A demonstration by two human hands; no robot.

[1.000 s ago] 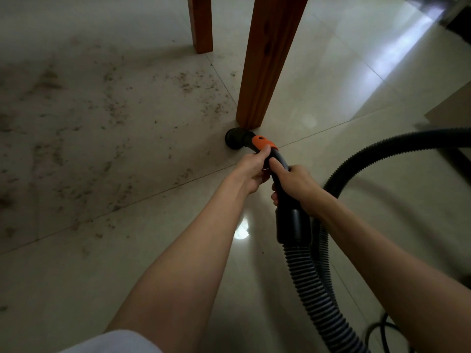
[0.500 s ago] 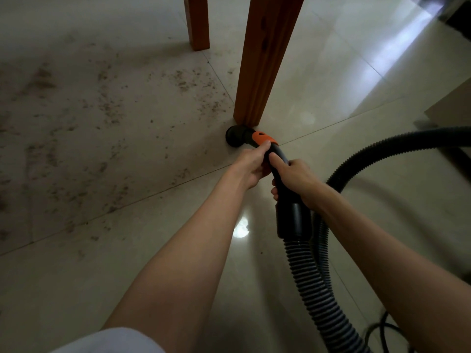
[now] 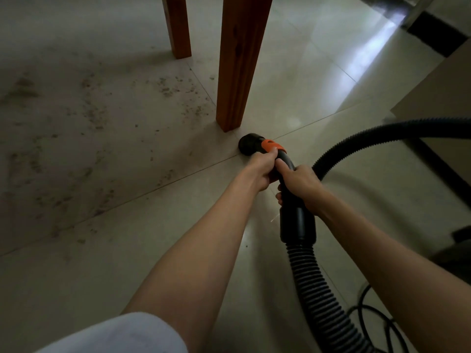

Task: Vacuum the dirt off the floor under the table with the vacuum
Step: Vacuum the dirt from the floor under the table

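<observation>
- Head view: pale glossy tile floor (image 3: 293, 80), dirt (image 3: 86, 115) strewn left of near table leg (image 3: 238, 64); second leg (image 3: 177, 26) behind.
- Left hand (image 3: 261, 169) and right hand (image 3: 300, 184) both wrapped round vacuum wand (image 3: 286, 161).
- Nozzle (image 3: 249, 142) low, just beside near leg.
- Hose (image 3: 321, 296) trailed back right.

The vacuum nozzle (image 3: 249, 143) now lies just right of the foot of the near table leg (image 3: 227, 123), with a sliver of floor (image 3: 127, 263) between them; a second ago it sat tucked against the leg's front. The left hand (image 3: 260, 171) and right hand (image 3: 300, 183) ride along with it in the same grip on the handle (image 3: 286, 161). The camera appears to have tipped up a little, though the wide lens makes that hard to judge.
</observation>
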